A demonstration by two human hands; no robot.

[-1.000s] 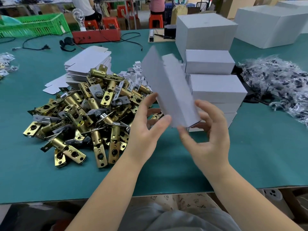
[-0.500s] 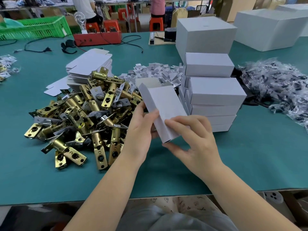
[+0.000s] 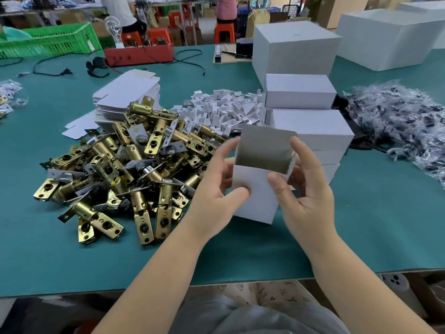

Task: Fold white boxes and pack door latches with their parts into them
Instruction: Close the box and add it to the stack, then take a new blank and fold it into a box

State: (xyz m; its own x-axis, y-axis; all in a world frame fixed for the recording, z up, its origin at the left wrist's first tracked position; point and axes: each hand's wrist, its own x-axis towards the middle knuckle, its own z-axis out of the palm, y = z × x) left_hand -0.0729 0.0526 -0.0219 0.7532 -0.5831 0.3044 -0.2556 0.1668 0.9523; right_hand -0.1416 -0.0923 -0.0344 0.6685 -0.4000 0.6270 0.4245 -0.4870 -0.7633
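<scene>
I hold a small white box upright above the green table, its top open and its grey inside showing. My left hand grips its left side with the thumb on the front face. My right hand grips its right side, thumb near the top front edge. A heap of brass door latches lies to the left. Behind it sit a stack of flat white box blanks and a pile of small white folded card pieces.
Closed white boxes are stacked just behind the held box, with bigger white cartons beyond. A pile of clear bags with dark parts lies at the right. A green crate, a red tray and cables sit at the far edge.
The box was a slanted, half-formed sleeve raised in front of the stack. Both hands have turned it upright and squared it, open end up, lower and nearer to me.
</scene>
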